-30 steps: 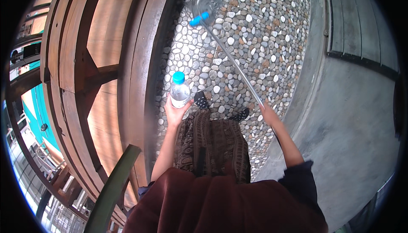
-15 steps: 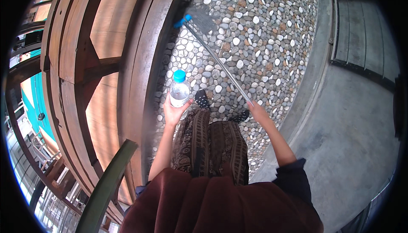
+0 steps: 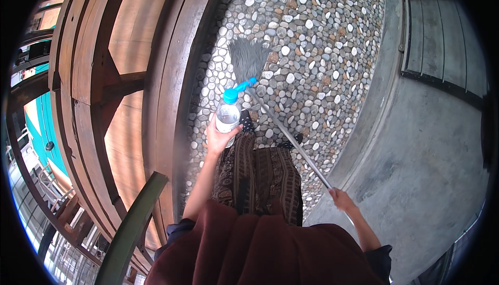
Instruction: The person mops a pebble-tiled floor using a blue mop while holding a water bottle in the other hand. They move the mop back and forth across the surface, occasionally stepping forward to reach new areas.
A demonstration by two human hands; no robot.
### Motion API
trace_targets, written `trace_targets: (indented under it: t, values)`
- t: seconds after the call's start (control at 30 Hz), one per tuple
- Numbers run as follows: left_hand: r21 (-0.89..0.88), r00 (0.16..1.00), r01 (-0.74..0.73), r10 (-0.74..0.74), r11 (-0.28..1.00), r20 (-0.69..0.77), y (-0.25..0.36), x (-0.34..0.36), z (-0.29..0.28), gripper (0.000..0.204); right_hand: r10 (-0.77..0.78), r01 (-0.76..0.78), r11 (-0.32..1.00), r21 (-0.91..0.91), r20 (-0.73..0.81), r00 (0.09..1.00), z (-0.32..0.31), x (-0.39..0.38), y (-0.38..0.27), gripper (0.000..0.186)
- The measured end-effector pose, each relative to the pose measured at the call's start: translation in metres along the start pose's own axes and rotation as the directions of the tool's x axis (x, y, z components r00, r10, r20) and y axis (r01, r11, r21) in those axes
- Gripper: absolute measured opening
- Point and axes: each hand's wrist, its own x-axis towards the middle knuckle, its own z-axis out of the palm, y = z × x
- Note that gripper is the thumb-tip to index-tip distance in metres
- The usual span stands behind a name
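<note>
My left hand (image 3: pixel 220 139) is closed around a clear plastic bottle (image 3: pixel 228 114) with a blue cap, held upright in front of my legs. Down and to the right, my right hand (image 3: pixel 340 199) grips the metal handle (image 3: pixel 291 142) of a mop, which slants up to a blue head fitting. Its grey strands (image 3: pixel 248 56) are fanned out on the pebbled floor (image 3: pixel 322 40), just beyond the bottle in view. My dark dotted socks (image 3: pixel 247 121) show below the patterned trousers (image 3: pixel 265 176), partly hidden by the bottle and handle.
A wooden step or beam (image 3: pixel 171 92) runs along the left, with timber framing and a teal surface (image 3: pixel 49 139) farther out. A dark green bar (image 3: pixel 130 222) sits at lower left. On the right are a concrete ledge (image 3: pixel 426 155) and a grey slatted panel (image 3: pixel 436 35).
The mop head has come toward me from farther up the floor. My right hand has moved back, lower in the picture. The bottle has shifted slightly right.
</note>
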Motion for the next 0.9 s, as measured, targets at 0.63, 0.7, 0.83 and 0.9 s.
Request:
trace_targets:
  t: [0.63, 0.7, 0.83, 0.9]
  values:
    - [0.706, 0.980, -0.107, -0.046, 0.700, 0.195, 0.086, 0.134, -0.015, 0.070, -0.070, 0.076, 0.079, 0.994, -0.071, 0.995, 0.006, 0.117, -0.152, 0.043]
    - [0.729, 0.977, -0.118, -0.051, 0.674, 0.206, 0.102, 0.149, -0.014, 0.075, -0.030, 0.043, 0.123, 0.992, -0.040, 0.999, 0.000, 0.093, -0.093, 0.046]
    - [0.714, 0.978, -0.165, 0.018, 0.680, 0.209, 0.112, 0.162, -0.001, 0.059, 0.151, 0.028, 0.170, 0.985, -0.054, 0.987, -0.004, 0.040, 0.024, 0.045]
    - [0.647, 0.976, -0.173, 0.041, 0.743, 0.214, 0.110, 0.163, 0.010, 0.058, 0.291, -0.002, 0.284, 0.959, -0.084, 0.953, -0.012, 0.024, 0.067, 0.039]
